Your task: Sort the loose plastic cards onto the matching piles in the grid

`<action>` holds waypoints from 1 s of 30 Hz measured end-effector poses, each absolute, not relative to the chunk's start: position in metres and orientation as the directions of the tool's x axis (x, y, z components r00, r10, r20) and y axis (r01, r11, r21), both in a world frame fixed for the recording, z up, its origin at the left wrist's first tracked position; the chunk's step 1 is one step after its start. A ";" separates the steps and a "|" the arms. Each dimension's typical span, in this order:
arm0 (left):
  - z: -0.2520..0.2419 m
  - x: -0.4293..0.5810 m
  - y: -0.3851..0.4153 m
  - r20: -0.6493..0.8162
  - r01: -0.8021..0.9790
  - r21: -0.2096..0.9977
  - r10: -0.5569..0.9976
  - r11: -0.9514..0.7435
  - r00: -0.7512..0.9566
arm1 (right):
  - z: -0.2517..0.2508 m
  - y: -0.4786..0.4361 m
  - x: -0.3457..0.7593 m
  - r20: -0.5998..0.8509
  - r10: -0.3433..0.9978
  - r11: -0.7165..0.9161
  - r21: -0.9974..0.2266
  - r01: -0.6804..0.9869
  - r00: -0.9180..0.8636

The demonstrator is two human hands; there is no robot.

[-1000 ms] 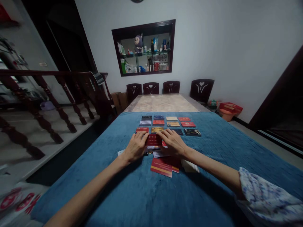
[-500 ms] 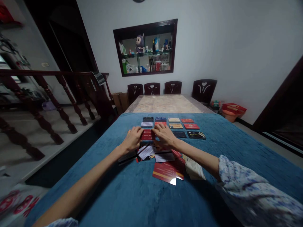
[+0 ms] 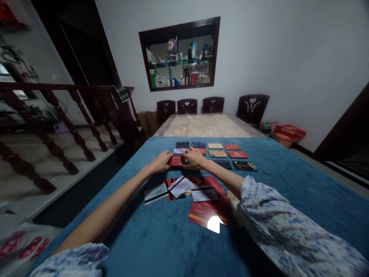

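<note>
A red card (image 3: 176, 161) lies on the blue cloth, just in front of a pale card (image 3: 180, 151). My left hand (image 3: 162, 161) has its fingertips closed on the left edge of the red card. On the opposite edge, the fingers of my right hand (image 3: 193, 158) are closed too. Beyond and to the right are rows of card stacks, among them a yellow one (image 3: 217, 154), a red one (image 3: 238, 154) and a black one (image 3: 245, 166). Nearer me is a loose spread with a white card (image 3: 204, 193), a grey card (image 3: 156, 193) and large red cards (image 3: 201, 215).
The blue cloth (image 3: 150, 238) covers the near part of the table, and the bare tabletop (image 3: 201, 125) shows beyond it. Dark chairs (image 3: 253, 109) stand along the far end. A wooden railing (image 3: 52, 86) runs on the left.
Both hands have moved slightly down onto the red card, which now sits lower against the cloth. My right forearm has swung inward, uncovering more of the loose cards; the camera view has shifted a little.
</note>
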State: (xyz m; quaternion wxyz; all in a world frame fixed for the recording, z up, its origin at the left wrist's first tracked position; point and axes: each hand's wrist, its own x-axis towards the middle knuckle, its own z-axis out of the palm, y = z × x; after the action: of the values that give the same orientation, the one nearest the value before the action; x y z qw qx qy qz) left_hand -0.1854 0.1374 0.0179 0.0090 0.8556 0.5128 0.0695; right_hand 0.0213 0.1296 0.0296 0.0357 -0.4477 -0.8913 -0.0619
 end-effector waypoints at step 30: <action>0.019 -0.179 0.176 -0.154 0.900 0.130 0.888 -0.417 0.434 | 0.017 0.165 0.018 -0.036 0.792 0.611 0.006 0.792 -0.610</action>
State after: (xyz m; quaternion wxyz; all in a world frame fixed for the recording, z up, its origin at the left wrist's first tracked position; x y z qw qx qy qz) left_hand -0.1792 0.1761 0.0187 0.0967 0.8411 0.5313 -0.0303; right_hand 0.0185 0.1655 0.0166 -0.0176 -0.4412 -0.8972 0.0056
